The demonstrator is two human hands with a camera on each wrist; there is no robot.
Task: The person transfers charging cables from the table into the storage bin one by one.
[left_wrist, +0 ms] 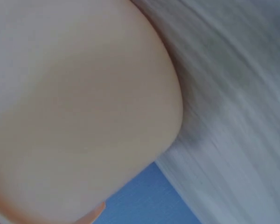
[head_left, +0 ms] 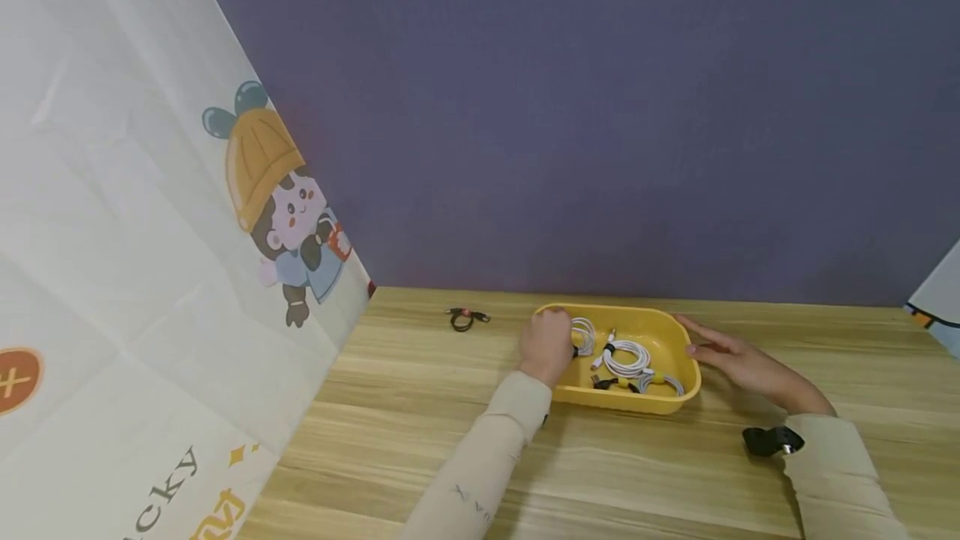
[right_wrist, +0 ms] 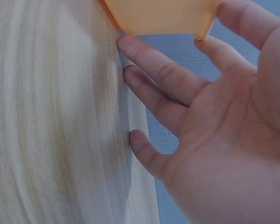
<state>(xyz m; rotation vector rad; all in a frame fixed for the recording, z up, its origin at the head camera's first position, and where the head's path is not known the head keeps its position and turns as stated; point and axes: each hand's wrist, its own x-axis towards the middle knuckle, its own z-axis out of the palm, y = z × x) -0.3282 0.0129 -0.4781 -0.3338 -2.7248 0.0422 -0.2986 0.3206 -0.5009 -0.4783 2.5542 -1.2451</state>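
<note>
A yellow plastic bin [head_left: 611, 397] with rounded corners sits on the wooden table. Loosely coiled cables lie inside it, among them a white cable [head_left: 633, 357] in the middle, another white one [head_left: 585, 333] toward the left end, and a grey one [head_left: 667, 382] near the right front. My left hand [head_left: 545, 344] grips the bin's left end with curled fingers, its fingertips hidden. At the right end, my right hand [head_left: 738, 365] rests against the wall with fingers extended and spread; in the right wrist view the lower fingers touch the table.
A small black cable [head_left: 465, 318] with a red tie lies on the table [head_left: 405, 407] left of the bin. Behind the table stands a dark blue-grey panel [head_left: 600, 107], and a printed white sheet [head_left: 150, 232] hangs at the left.
</note>
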